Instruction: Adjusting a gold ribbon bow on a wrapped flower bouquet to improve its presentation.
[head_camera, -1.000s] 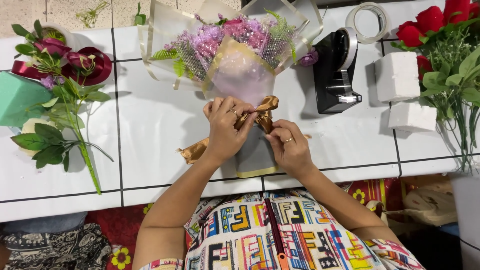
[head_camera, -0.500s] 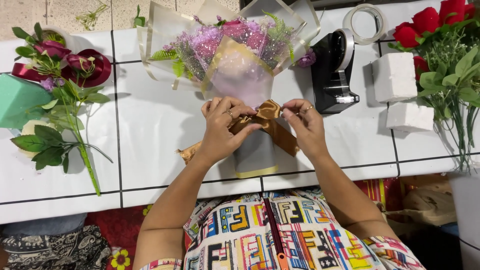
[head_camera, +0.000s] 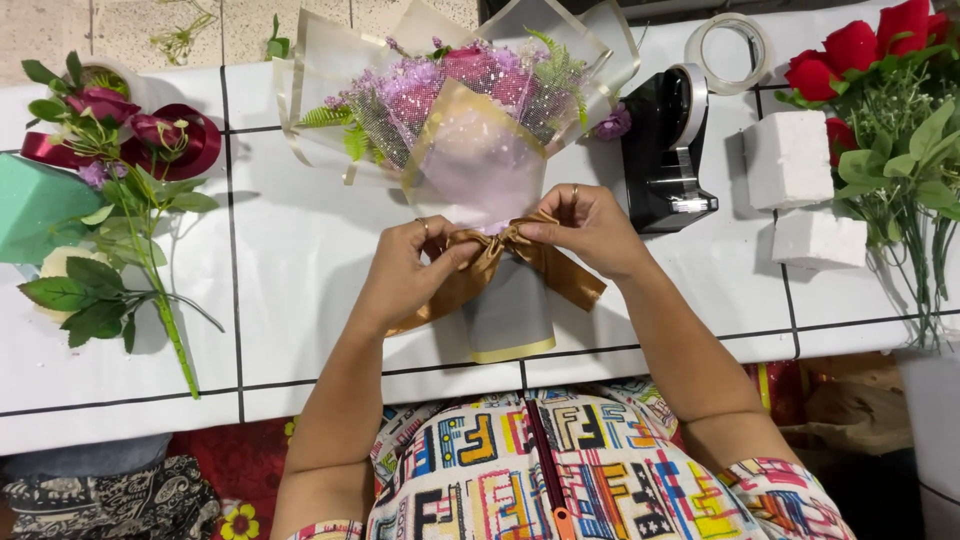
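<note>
At the centre of the frame the wrapped bouquet (head_camera: 470, 130) lies on the white worktop (head_camera: 300, 260), its neck bound by a gold ribbon (head_camera: 500, 262). The left hand (head_camera: 405, 272) pinches one loop of the bow, the right hand (head_camera: 585, 232) pinches the other. To tie it well, pull both loops evenly outward (keeping the knot centred on the neck) so the tails hang flat.

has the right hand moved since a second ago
Yes. The right hand went up and toward the tape dispenser, from below the gold ribbon knot to level with it.
</note>
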